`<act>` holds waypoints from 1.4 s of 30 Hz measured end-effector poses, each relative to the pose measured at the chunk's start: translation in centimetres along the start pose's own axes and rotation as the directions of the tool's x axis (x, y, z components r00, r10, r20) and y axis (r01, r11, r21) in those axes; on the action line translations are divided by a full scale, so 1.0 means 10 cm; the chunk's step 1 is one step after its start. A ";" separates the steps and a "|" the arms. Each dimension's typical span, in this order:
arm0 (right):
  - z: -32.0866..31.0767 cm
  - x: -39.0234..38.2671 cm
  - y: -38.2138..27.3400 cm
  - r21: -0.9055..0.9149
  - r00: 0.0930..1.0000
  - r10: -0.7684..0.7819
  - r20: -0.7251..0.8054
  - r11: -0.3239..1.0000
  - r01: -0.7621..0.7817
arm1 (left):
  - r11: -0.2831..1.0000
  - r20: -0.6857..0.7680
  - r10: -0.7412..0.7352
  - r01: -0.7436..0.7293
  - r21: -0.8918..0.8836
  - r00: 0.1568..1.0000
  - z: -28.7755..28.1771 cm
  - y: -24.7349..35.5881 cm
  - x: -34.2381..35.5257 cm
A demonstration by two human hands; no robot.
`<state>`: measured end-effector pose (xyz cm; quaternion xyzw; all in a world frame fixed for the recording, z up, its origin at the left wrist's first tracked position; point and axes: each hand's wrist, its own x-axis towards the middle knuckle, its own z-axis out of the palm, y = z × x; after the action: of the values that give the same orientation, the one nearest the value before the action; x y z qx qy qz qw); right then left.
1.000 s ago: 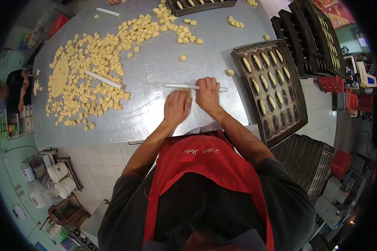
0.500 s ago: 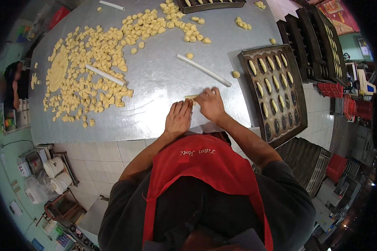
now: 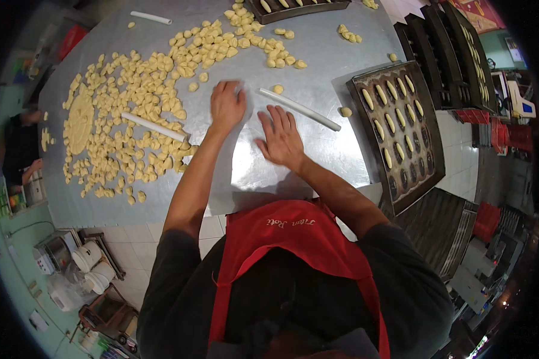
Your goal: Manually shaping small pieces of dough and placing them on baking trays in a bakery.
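A: Your right hand (image 3: 279, 136) is lying palm down, its grip spread wide and pinching nothing visible, though the palm could be hiding something. What about the other?

B: Your left hand (image 3: 227, 106) is reaching farther out, its fingers blurring; I cannot tell whether that grip is pinching anything.

A: And the white rolling pin (image 3: 299, 109)?

B: It is resting aslant just beyond your right fingertips, with a dough ball (image 3: 278, 89) sitting close by its far left end.

A: What might be going wrong for you?

B: That pin is round and loose, so a knock from your right fingers could be sending it into the ball and flattening it. Your left forearm is passing close beside the dough pile (image 3: 136, 99); swinging left might be dragging pieces along.

A: Where are the edges?

B: The moulded baking tray (image 3: 420, 192) is crowding the tabletop (image 3: 323, 72) on the right and apparently overhanging. The near edge is running close to your red apron (image 3: 293, 230). Bare metal is lying open between your forearms.
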<state>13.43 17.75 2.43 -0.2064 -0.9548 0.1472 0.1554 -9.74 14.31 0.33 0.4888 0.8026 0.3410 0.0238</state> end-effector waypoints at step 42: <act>-0.86 -0.57 1.35 0.087 0.935 0.175 -0.309 0.984 -0.155 | 0.964 0.308 0.143 -0.202 0.171 0.941 0.34 1.30 -1.51</act>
<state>26.14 28.84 4.28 -0.3017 -0.8920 0.1542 0.2993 9.38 7.82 0.68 0.6025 0.7743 0.1830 0.0631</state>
